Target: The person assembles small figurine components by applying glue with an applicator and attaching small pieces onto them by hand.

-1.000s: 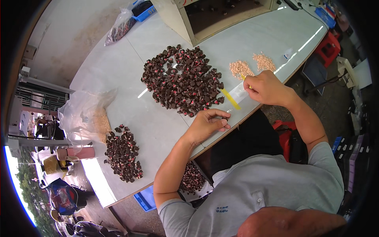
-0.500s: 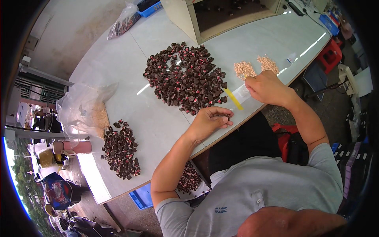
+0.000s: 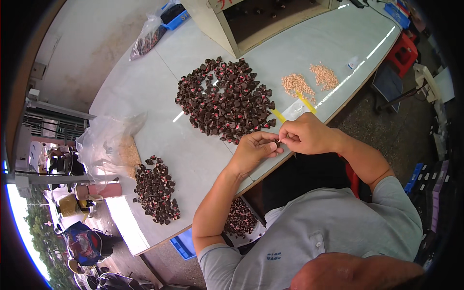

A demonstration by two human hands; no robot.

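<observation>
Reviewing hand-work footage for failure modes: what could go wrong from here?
1. Drop: the left hand holds a small dark part close to the near edge of the table; a slip might send it off.
2. Hidden misalignment: the right hand's fingertips meet the left's at the part, covering much of it, so a poor fit could go unseen.
3. Mixing: the two pale heaps lie loose, side by side; a stray sweep might merge them.

A single wide fisheye view looks steeply down from head height over the worktop. It sits near enough to catch the left hand and right hand close to mid-picture (the wall fills its upper left).
</observation>
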